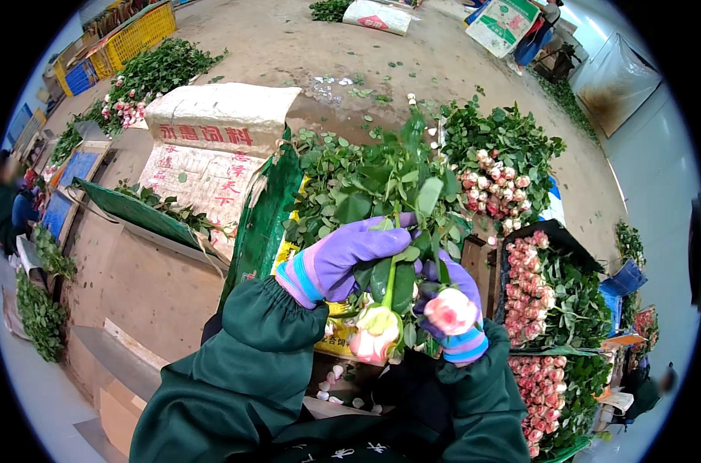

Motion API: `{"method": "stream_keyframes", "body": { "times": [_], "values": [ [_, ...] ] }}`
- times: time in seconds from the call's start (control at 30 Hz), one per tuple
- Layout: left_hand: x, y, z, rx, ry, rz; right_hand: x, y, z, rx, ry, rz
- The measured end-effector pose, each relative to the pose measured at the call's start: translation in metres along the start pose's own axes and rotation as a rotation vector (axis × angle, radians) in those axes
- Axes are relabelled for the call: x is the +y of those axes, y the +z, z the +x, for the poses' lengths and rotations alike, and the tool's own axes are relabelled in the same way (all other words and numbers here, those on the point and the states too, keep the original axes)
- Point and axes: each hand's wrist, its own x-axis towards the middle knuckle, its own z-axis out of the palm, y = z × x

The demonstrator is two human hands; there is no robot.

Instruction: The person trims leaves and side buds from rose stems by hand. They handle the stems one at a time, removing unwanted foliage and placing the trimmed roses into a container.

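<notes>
My left hand (345, 252), in a purple glove with a striped cuff, is closed around the green stem of a pale rose (376, 334). This bloom hangs head down, its stem and leaves pointing away from me. My right hand (465, 283), gloved the same way, grips another rose (450, 311) with a pink and cream head in front of the palm. Leaves partly hide the right fingers and that rose's stem. Beyond both hands a heap of leafy rose stems (333, 202) lies over a yellow printed sack (334, 341).
Bunched roses (495, 188) lie at the far right. Black-lined holders packed with pink roses (527, 283) stand beside my right arm. Left of me are a green sheet flap (258, 231) and a white printed sack (217, 113). Loose petals (330, 382) lie near my lap. Other people are at the edges.
</notes>
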Motion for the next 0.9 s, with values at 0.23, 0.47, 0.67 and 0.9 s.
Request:
{"method": "stream_keyframes", "body": {
  "times": [0.23, 0.47, 0.67, 0.9],
  "values": [
    [-0.01, -0.018, 0.014, 0.108, 0.052, 0.021, 0.007, -0.015, -0.009, -0.017, -0.104, -0.444],
    [-0.019, -0.004, 0.026, 0.289, 0.105, 0.13, -0.004, 0.0, 0.003, -0.092, -0.016, -0.161],
    [-0.014, -0.001, 0.024, 0.261, 0.091, 0.341, -0.017, -0.013, -0.001, 0.015, -0.075, -0.285],
    [-0.016, -0.011, 0.024, 0.397, 0.079, 0.532, -0.012, -0.003, 0.0, 0.177, -0.208, -0.384]
  ]
}}
